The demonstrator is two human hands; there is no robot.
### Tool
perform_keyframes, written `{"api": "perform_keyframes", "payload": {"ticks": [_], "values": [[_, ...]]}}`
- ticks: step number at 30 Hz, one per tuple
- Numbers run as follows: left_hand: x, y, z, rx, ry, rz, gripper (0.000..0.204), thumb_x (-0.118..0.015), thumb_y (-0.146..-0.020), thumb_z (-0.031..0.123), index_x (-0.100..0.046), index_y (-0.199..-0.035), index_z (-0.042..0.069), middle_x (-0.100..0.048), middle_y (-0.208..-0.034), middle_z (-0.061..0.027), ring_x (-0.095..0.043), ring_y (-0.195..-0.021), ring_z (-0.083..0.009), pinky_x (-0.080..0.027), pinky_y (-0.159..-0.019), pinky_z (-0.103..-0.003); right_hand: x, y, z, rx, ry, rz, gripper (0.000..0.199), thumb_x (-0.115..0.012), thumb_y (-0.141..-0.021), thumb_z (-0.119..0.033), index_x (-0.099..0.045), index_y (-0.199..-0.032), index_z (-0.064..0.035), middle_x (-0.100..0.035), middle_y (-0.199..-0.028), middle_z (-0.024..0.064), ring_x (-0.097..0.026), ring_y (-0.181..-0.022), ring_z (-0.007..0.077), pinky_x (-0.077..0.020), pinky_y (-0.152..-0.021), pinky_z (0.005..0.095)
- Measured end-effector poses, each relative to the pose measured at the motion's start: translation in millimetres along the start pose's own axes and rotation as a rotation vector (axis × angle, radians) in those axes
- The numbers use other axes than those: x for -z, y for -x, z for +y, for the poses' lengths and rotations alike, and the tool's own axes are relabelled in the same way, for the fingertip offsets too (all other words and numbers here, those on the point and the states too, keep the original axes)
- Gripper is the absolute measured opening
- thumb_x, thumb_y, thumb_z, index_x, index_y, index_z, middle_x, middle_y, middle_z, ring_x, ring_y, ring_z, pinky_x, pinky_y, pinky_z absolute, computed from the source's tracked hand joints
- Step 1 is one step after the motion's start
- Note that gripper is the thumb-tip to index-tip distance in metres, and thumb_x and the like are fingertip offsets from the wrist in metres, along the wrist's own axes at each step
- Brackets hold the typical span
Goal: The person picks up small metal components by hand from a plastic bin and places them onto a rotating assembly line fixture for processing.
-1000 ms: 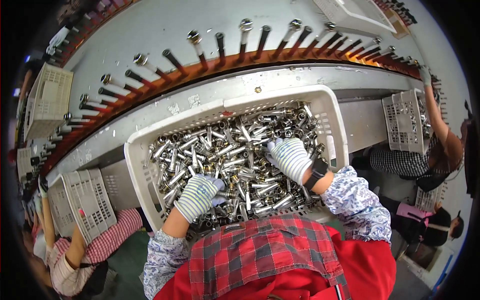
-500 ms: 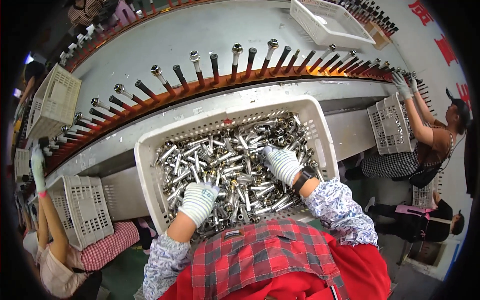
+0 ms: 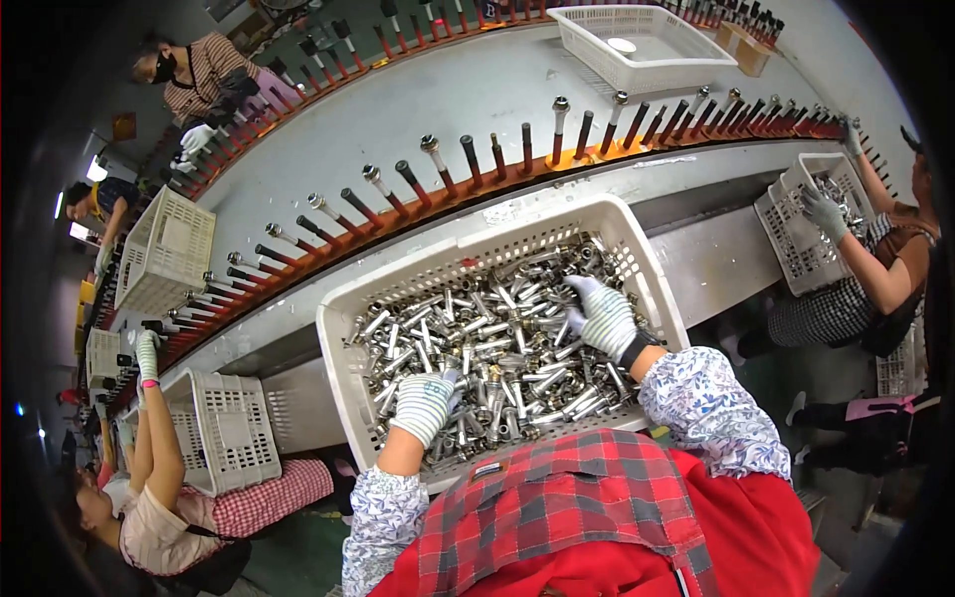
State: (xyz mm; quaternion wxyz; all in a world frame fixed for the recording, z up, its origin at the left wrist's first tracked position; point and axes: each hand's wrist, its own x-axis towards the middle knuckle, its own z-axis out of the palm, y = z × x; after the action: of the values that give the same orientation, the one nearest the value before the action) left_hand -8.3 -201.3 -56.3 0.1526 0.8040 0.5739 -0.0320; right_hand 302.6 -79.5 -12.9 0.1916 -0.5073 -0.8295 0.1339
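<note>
Metal parts (lower ones) hidden

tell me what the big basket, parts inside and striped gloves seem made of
Basket: probably moulded plastic, matte off-white, evenly perforated. Parts: likely metal, polished or plated, judging by bright glints. Gloves: apparently knitted fabric, matte, striped, close-fitting.

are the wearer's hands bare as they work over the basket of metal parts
No, the left hand and the right hand both wear pale striped gloves.
</note>
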Motion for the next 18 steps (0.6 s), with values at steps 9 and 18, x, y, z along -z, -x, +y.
{"api": "perform_keyframes", "payload": {"ticks": [9, 18], "values": [[89.3, -48.3, 115.1, 0.109, 1.738, 0.141, 0.065, -0.071, -0.082, 0.023, -0.04, -0.135, 0.003, -0.058, -0.111, -0.0084, -0.058, -0.101, -0.017, -0.046, -0.089, -0.028, 73.7, 13.9, 126.0, -0.191, -0.035, 0.151, 0.051, -0.059, -0.081, -0.015, -0.044, -0.13, -0.0161, -0.063, -0.088, 0.0184, -0.062, -0.074, 0.035, -0.0494, -0.069, 0.0412], [164.5, -182.6, 28.5, -0.123, 1.616, 0.991, 0.039, -0.063, -0.088, 0.028, -0.051, -0.113, 0.0, -0.062, -0.104, -0.0138, -0.059, -0.102, -0.026, -0.046, -0.094, -0.038, 79.9, 13.6, 121.7, -0.038, -0.279, 0.168, 0.073, -0.055, -0.077, 0.008, -0.029, -0.142, -0.0128, -0.044, -0.138, 0.0152, -0.045, -0.125, 0.0302, -0.0399, -0.1, 0.033]]}}
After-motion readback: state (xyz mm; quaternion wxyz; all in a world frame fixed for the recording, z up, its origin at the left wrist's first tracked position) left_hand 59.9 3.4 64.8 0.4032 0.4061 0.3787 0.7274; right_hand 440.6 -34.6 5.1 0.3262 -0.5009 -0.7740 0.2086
